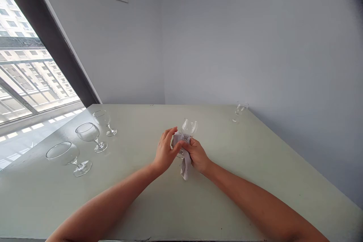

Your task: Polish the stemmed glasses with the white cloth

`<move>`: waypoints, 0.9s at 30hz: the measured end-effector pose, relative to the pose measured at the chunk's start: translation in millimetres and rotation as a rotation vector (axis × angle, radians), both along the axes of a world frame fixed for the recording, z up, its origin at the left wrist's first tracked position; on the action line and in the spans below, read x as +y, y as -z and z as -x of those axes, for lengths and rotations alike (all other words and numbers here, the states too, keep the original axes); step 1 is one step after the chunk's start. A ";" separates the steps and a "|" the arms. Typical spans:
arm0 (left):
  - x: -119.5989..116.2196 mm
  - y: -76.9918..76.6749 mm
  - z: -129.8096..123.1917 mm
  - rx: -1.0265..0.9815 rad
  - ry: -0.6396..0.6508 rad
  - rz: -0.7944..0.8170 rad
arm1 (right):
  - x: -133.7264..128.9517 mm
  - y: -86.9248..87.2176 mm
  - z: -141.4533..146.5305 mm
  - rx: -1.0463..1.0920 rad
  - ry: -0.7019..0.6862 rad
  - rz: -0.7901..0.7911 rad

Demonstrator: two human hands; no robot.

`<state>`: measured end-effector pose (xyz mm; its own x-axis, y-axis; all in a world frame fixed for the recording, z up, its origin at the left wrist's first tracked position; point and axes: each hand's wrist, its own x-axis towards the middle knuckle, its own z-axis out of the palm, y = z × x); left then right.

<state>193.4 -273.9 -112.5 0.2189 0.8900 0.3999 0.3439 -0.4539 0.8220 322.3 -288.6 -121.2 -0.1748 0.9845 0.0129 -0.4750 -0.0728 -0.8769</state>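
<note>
Near the middle of the pale green table, a clear stemmed glass stands with its bowl pointing up and away. A light grey cloth is wrapped around its lower bowl and stem, with one end hanging down. My right hand is closed on the cloth and glass from the right. At the left side of the glass is my left hand, its fingers apart and extended, its thumb reaching to the cloth. The glass's foot is partly hidden behind the hands and cloth.
Three stemmed glasses stand at the left: a near one, a middle one and a far one. Another small glass is at the back right edge. Walls border the table behind; a window is at left.
</note>
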 end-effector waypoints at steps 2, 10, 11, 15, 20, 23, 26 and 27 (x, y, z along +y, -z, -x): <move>7.4 -4.5 3.5 -0.192 0.206 0.312 | -2.1 -3.5 0.0 0.001 -0.159 0.011; 22.7 -7.0 9.3 -0.564 0.211 0.679 | -4.0 7.2 -1.0 -0.400 -0.140 -0.118; 25.2 -6.9 10.2 -0.587 0.161 0.675 | -5.0 9.6 -1.8 -0.556 -0.073 -0.189; 33.4 -4.5 11.9 -0.718 -0.013 0.718 | -14.4 13.6 -0.6 -1.098 0.106 -0.656; 28.4 -6.8 8.1 -0.871 -0.068 0.853 | -17.7 12.0 3.5 -1.406 0.116 -1.218; 23.9 -13.8 8.1 -0.887 -0.001 0.925 | -10.6 8.9 -2.5 -1.343 0.068 -1.167; 24.0 -16.7 8.9 -0.885 0.149 0.940 | -4.4 3.6 -10.4 -1.127 0.025 -0.996; 24.7 -16.0 8.6 -0.907 0.168 0.942 | -3.3 2.1 -11.8 -1.030 0.039 -0.925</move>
